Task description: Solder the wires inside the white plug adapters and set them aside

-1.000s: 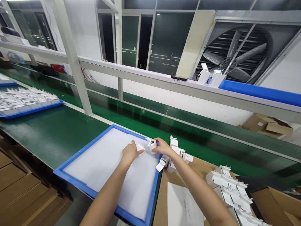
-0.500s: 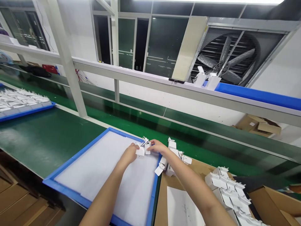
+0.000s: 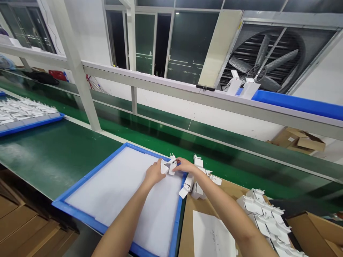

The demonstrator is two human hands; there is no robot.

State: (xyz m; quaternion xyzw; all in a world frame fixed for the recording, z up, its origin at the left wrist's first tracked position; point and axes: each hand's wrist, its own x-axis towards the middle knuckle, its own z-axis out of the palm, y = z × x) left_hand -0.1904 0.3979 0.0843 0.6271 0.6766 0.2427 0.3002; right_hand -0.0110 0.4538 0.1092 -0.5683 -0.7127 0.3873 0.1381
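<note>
Over the far right corner of a blue-rimmed tray (image 3: 88,184), both hands hold small white plastic pieces close together. My left hand (image 3: 155,174) is closed around a white plug adapter (image 3: 164,167). In the fingers of my right hand (image 3: 185,165) is a second white piece (image 3: 172,169), with two-pin prongs standing up just above it. Whether the two pieces touch I cannot tell. White sheeting (image 3: 118,185) lines the tray. Just right of the rim stands a cluster of white adapters (image 3: 197,189), some with flaps or pins sticking out.
More white adapters stand in rows (image 3: 265,217) at the lower right, beside an open cardboard box (image 3: 316,228). A paper sheet (image 3: 211,235) lies on cardboard. Another blue tray (image 3: 34,123) full of white pieces sits far left. A metal rail (image 3: 166,82) crosses behind the bench.
My left hand has turned the adapter and moved slightly right, nearer the piece in my right hand. The camera view has shifted a little.
</note>
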